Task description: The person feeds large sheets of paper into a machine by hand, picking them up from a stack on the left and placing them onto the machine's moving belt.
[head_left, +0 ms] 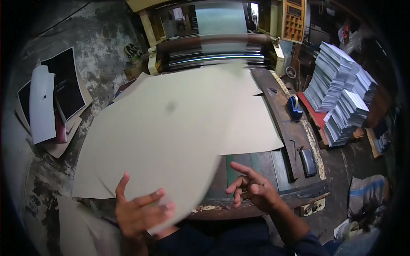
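A large beige paper sheet (153,123) spreads across the table toward the machine, its near right edge lifted and blurred by motion. Another beige sheet (252,128) shows from under its right side. My left hand (143,209) is at the near corner of the large sheet, fingers spread; they overlap the paper, and I cannot tell if they touch it. Past the sheet's right edge, my right hand (254,187) hovers over the table's near side. Its fingers are apart, partly bent, and hold nothing.
A roller machine (213,47) with a control panel (294,21) stands behind the table. A blue tape dispenser (294,108) and a dark case (308,162) lie along the right rail. Stacked white paper (333,77) rises at right; loose printed sheets (66,85) lie at left.
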The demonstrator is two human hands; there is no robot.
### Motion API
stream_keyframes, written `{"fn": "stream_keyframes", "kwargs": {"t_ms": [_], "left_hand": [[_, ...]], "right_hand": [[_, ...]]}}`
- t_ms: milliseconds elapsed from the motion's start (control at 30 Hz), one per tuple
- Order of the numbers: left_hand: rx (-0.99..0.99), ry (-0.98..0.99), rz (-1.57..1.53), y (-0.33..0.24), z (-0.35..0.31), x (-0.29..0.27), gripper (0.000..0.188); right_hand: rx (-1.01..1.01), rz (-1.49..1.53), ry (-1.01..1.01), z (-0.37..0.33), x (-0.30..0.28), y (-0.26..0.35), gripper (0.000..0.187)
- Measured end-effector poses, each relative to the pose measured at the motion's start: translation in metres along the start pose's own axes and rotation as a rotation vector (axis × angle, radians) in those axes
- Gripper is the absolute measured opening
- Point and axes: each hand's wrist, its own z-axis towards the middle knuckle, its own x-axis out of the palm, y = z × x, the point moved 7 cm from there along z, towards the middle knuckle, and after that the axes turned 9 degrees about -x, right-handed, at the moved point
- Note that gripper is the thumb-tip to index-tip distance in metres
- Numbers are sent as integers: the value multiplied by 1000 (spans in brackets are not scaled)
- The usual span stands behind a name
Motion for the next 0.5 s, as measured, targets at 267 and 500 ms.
{"fn": "stream_keyframes", "kwargs": {"t_ms": [267,500], "left_hand": [[47,248,405,-23,-21,36,49],[-420,4,289,52,-12,5,63]], "right_hand": [[36,284,-404,-25,-30,-34,45],[315,237,-594,-93,-41,-171,41]]}}
